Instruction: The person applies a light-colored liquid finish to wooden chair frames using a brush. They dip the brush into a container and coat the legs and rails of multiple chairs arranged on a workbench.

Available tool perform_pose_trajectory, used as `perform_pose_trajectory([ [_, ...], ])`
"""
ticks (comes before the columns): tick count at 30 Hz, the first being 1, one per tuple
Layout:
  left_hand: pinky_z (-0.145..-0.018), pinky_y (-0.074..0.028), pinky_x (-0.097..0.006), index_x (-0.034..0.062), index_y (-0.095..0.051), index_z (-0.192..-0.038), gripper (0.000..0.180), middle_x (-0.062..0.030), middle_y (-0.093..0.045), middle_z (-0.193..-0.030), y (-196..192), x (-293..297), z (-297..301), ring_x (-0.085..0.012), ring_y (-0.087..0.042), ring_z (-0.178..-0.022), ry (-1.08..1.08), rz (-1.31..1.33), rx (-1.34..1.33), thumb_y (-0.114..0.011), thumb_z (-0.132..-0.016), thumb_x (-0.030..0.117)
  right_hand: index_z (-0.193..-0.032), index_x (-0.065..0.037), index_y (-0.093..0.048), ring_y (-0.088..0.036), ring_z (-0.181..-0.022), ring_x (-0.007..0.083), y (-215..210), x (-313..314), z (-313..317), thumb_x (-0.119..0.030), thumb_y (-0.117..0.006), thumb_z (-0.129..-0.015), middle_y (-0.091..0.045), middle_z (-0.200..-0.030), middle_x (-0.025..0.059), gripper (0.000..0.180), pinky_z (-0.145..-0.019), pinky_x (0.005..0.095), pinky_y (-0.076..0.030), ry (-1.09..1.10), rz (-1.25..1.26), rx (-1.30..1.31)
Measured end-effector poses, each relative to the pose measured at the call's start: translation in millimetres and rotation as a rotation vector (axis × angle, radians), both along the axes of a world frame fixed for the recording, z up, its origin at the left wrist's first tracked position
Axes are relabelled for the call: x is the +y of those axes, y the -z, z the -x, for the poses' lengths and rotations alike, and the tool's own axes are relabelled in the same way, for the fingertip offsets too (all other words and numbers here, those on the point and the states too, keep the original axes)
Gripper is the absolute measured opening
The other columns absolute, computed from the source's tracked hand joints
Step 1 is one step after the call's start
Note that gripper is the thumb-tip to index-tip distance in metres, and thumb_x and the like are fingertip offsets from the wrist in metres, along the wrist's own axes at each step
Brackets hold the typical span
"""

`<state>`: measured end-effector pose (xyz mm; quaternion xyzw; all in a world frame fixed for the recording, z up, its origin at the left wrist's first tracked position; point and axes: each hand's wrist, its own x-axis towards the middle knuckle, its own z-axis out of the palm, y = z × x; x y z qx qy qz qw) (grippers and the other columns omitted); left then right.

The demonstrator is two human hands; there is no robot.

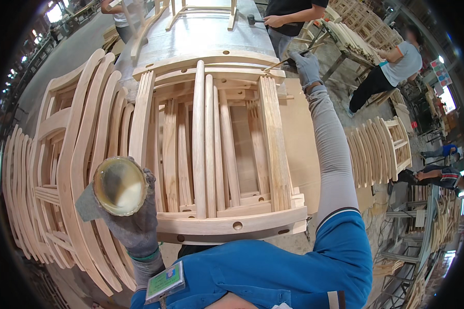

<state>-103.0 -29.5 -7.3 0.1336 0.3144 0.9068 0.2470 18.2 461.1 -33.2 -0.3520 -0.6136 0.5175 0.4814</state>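
My left hand (131, 221), in a grey glove, is closed around a round cup (119, 175) with milky, pale liquid in it. It is beside the near left corner of a stack of pale wooden frames (232, 225). Reaching to the far right corner of that stack, my right hand (308, 69), also gloved, grips a thin stick (277, 66). The stick's tip is at the joint between the far rail and the right side piece; whether it touches is hard to tell. Several long rounded spindles (199, 144) run across the middle of the stack.
Curved wooden chair parts (80, 154) stand in rows on the left. A metal-topped table (206, 38) lies ahead, where a person (294, 18) holds a mallet (252, 19). Another person (397, 64) works at the right, beyond more stacked frames (379, 149).
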Motion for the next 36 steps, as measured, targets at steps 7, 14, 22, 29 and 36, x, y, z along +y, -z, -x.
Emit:
perform_pose_trajectory([
  [7, -0.106, -0.033, -0.048, 0.0095, -0.036, -0.132, 0.050, -0.0178, -0.039, -0.132, 3, 0, 3, -0.0313, -0.040, -0.123, 0.012, -0.001, 0.036, -0.041, -0.093, 0.040, -0.077, 0.005, -0.060, -0.059, -0.051, 0.0160, -4, -15, 13, -0.018, -0.069, -0.077, -0.061, -0.067, 0.0111, 0.025, -0.042, 0.0276, -0.050, 0.040, -0.031, -0.098],
  [14, -0.106, -0.032, -0.049, 0.0092, -0.036, -0.132, 0.048, -0.0161, -0.039, -0.133, -2, 3, -1, -0.0298, -0.039, -0.124, -0.142, 0.194, 0.176, -0.042, -0.094, 0.037, -0.079, 0.000, -0.059, -0.062, -0.063, 0.0281, -18, -13, 21, -0.037, -0.061, -0.079, -0.063, -0.068, 0.0144, 0.037, -0.063, 0.0360, -0.048, 0.056, -0.430, -0.490],
  [22, -0.106, -0.032, -0.049, 0.0097, -0.038, -0.131, 0.048, -0.0154, -0.040, -0.133, 1, -2, 2, -0.0292, -0.040, -0.124, -0.076, 0.083, 0.061, -0.044, -0.092, 0.037, -0.084, -0.003, -0.062, -0.060, -0.081, 0.0367, -21, -9, 32, -0.039, -0.061, -0.078, -0.063, -0.079, 0.0208, 0.037, -0.072, 0.0431, -0.045, 0.023, -0.620, -0.693],
  [29, -0.106, -0.031, -0.050, 0.0092, -0.038, -0.131, 0.049, -0.0156, -0.041, -0.132, 6, -4, 2, -0.0295, -0.040, -0.123, -0.169, 0.189, 0.128, -0.046, -0.092, 0.037, -0.083, -0.001, -0.062, -0.060, -0.076, 0.0370, -25, -15, 35, -0.036, -0.063, -0.077, -0.062, -0.077, 0.0210, 0.036, -0.067, 0.0412, -0.046, -0.037, -0.553, -0.609],
  [36, -0.106, -0.032, -0.049, 0.0089, -0.039, -0.130, 0.049, -0.0159, -0.042, -0.131, 3, 1, 0, -0.0296, -0.041, -0.122, -0.119, 0.105, 0.035, -0.048, -0.091, 0.038, -0.081, 0.003, -0.060, -0.062, -0.065, 0.0284, -11, 0, 30, -0.030, -0.067, -0.074, -0.062, -0.071, 0.0179, 0.035, -0.061, 0.0384, -0.049, 0.068, -0.336, -0.413],
])
